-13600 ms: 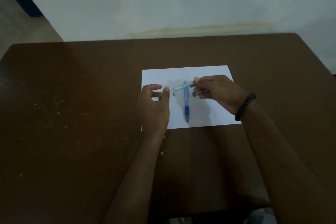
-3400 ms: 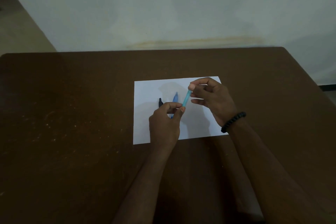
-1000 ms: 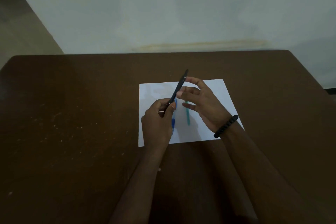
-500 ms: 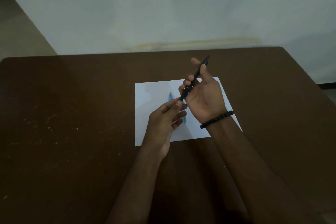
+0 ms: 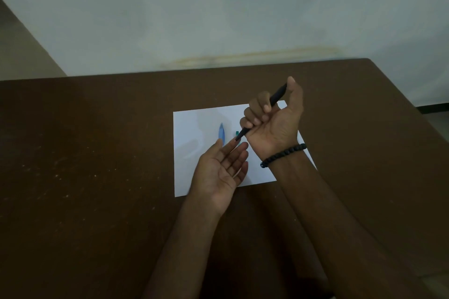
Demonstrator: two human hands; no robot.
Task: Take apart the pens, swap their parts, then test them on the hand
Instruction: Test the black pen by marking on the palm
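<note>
Head view, only one. Black pen (image 5: 261,111) is in the right hand (image 5: 275,119), raised above the sheet. Long axis diagonal: tip points down-left toward the person, back end up-right toward the far table edge. Fingers curled round the barrel, thumb up against the back end. Pen looks slim, uniformly dark, matte; middle of the barrel hidden behind the fingers. Tip end narrows to a fine point just above the left hand's fingertips (image 5: 237,144); whether it touches skin cannot be told.

Left hand (image 5: 222,170) palm up, fingers straight and slightly spread, holds nothing. It hovers over the near part of the white paper (image 5: 194,143), fingers pointing up-right toward the pen tip.

Blue pen (image 5: 221,133) lies flat on the paper, left of the black pen's tip. Long axis runs roughly away from the person, pointed end toward the far edge; near end hidden behind the left hand's fingers. Light translucent blue.

Teal pen part (image 5: 237,134) also on the paper, just right of the blue one, mostly covered by the black pen and the hands; only a small stub shows, orientation not clear.

Paper lies on the brown table (image 5: 97,165), slightly skewed, its right near corner under the right forearm. Black bead bracelet (image 5: 283,155) on the right wrist. Pale wall (image 5: 218,7) behind the table, yellowish stain along its bottom. Scene dim.
</note>
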